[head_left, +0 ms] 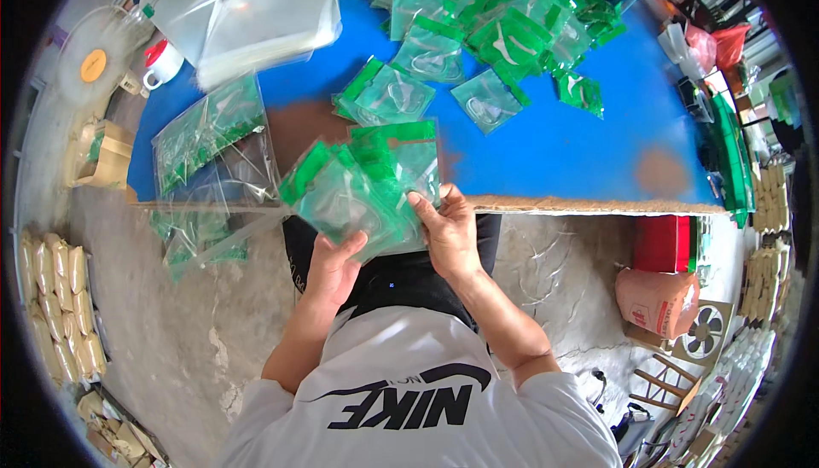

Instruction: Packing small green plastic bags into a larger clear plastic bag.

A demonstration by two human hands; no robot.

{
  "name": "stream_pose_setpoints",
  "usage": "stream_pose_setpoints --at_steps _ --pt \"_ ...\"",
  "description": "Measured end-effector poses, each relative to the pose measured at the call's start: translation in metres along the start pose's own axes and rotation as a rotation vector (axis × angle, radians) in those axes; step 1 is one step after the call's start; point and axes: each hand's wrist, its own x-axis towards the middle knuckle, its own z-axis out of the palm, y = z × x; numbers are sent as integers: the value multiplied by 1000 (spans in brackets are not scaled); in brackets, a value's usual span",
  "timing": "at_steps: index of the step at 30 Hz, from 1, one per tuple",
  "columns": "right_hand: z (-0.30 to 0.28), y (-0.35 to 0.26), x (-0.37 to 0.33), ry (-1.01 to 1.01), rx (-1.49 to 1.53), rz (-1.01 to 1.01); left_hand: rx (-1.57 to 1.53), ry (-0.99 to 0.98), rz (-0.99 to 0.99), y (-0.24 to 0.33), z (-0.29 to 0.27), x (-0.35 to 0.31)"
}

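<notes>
Both my hands grip a fanned stack of small clear plastic packets (pixel 345 199) with green header strips, above the table's front edge. My left hand (pixel 333 267) pinches the lower left of the stack, its thumb on top. At the right side, my right hand (pixel 448 227) holds it with thumb above and fingers beneath. Just beyond lies a small pile of similar packets (pixel 388 94), and one single packet (pixel 488 99) rests to its right. Left of my hands, larger clear bags (pixel 213 139) filled with green-topped packets hang partly over the edge.
A heap of green-topped packets (pixel 512 24) covers the back of the blue table (pixel 597 161). A stack of clear plastic sheets (pixel 247 11) lies at the back left, beside a white mug with a red lid (pixel 162 63). Below right stand an orange sack (pixel 657 302) and a fan (pixel 706 331).
</notes>
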Motion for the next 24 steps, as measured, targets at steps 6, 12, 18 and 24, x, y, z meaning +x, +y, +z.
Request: stream_pose_setpoints --at_steps 6,12,18,24 --pt "-11 11 6 -240 -469 17 19 7 19 3 6 -10" --pt "-61 -44 106 131 -1575 -844 -46 14 88 10 -4 -30" --pt "-61 -27 40 -205 -1407 -682 -10 -14 66 -5 -3 -21" --pt "-6 -12 31 -638 -960 -570 -115 50 -108 -19 -11 -14"
